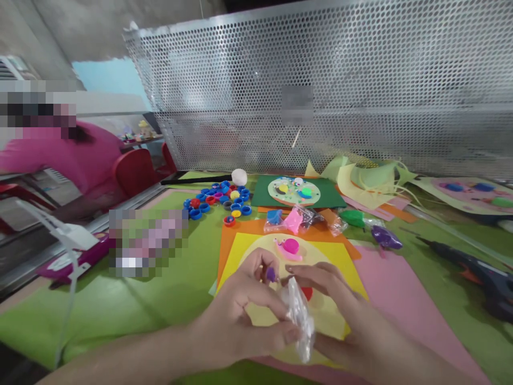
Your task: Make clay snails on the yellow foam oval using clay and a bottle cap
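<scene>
Both hands are raised over a pale yellow paper disc (256, 315) lying on a yellow sheet (236, 251). My left hand (244, 305) pinches a crumpled clear plastic wrapper (300, 321) between thumb and finger, and a small purple piece (271, 275) shows at its curled fingers. On the wrapper's other side is my right hand (340, 305), fingers bent around it; whether they grip it is hidden. Above the hands, a pink snail (289, 247) sits on the disc. A red piece (306, 293) is partly visible between the hands.
Bottle caps (218, 199) are piled behind at left. Wrapped clay packets (294, 219) and a purple packet (386, 237) lie beyond the disc. A dark glue gun (476, 272) rests at right, a magenta tool (84, 256) at left. A perforated metal panel (332, 80) stands behind; a person (76, 155) sits left.
</scene>
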Available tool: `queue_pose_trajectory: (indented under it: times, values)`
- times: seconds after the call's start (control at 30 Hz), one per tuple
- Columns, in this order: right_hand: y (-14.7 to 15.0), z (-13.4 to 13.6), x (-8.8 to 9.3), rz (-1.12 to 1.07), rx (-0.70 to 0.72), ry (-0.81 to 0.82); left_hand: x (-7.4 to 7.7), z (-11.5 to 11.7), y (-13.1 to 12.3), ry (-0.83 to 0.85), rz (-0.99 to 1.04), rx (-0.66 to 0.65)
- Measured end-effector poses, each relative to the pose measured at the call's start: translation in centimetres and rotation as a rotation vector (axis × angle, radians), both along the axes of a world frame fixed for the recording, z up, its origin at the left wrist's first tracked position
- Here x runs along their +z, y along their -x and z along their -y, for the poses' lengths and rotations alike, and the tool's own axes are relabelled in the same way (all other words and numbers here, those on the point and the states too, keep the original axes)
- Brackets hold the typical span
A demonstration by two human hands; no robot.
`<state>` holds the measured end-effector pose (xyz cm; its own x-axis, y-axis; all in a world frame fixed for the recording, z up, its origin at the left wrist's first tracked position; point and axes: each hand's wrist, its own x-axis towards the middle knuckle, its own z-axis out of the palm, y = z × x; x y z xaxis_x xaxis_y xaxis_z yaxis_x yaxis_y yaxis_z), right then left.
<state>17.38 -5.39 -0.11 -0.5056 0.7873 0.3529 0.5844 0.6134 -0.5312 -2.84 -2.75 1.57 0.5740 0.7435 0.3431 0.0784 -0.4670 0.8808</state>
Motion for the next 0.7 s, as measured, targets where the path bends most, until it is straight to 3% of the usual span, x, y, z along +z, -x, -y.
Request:
queue_pose_trajectory:
  times: [0.2,0.33,0.43,0.57,0.7]
  values:
    - [-0.5,-0.7,1.0,-0.009,-0.066,-0.192,0.1,-0.2,0.1,0.024,-0.013,0.049]
    - [-0.7,-0.4,1.1,-0.047,-0.105,-0.148,0.2,-0.3,0.2,0.004,-0.113,0.093]
    - [-0.6,0.1,1.2,-0.025,-0.121,-0.149,-0.1,-0.4,0.1,-0.097,-0.148,0.154]
    - [-0.3,0.4,1.8,-0.027,-0.073,-0.173,-1.0,-0.6,0.1,-0.257,-0.024,0.297]
    - [-0.2,0.3,1.8,-0.083,-0.081,-0.132,-1.3,-0.7,0.2,-0.271,-0.046,0.184]
